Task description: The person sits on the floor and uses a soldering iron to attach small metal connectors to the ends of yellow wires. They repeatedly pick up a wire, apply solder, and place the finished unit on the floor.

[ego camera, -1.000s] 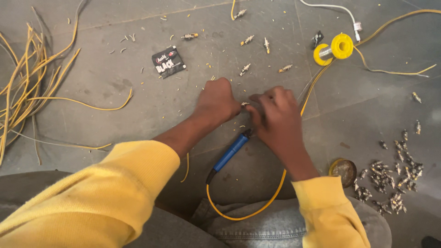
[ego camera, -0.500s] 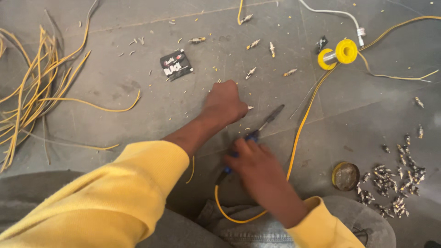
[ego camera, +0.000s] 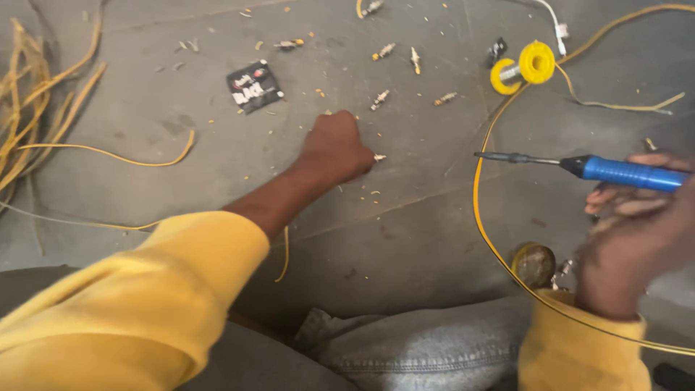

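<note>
Your left hand (ego camera: 334, 148) reaches forward with the arm stretched out, fingers curled into a fist knuckles-up on the floor (ego camera: 181, 123), pinching a small connector (ego camera: 378, 157) that peeks out at the thumb side. Your right hand (ego camera: 637, 239) is pulled back to the right, raised, fingers wrapped shut around the blue iron (ego camera: 622, 172), its tip pointing left over the yellow cable (ego camera: 481, 188)

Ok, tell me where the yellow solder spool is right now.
In the head view the yellow solder spool lies on the grey floor at upper right, beyond the soldering iron held in the right hand.
</note>
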